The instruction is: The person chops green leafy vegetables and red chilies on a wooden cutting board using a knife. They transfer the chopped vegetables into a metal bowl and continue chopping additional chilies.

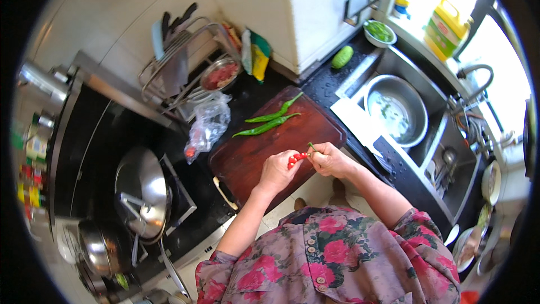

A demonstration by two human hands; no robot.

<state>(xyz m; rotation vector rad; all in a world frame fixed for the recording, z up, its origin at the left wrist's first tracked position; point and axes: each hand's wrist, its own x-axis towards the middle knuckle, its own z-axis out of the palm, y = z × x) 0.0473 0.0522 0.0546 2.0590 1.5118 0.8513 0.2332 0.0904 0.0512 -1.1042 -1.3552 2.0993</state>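
Observation:
My left hand (278,171) is closed around several small red chili peppers (297,158), whose ends stick out towards the right. Pinched in the fingertips of my right hand (329,160) is a green chili stem (311,147), right beside the red tips. Both hands are over the near edge of a dark red-brown wooden cutting board (270,156). Two long green chili peppers (270,121) lie side by side on the board's far part. Left of the board is a crumpled clear plastic bag (211,118) with something red at its lower end.
A steel wok (141,194) sits on the stove at left. Behind the board stand a knife rack (177,59) and a bowl of raw meat (220,75). At right, a steel basin (396,109) rests in the sink, near a green cucumber (342,57) and a bowl of green peppers (379,33).

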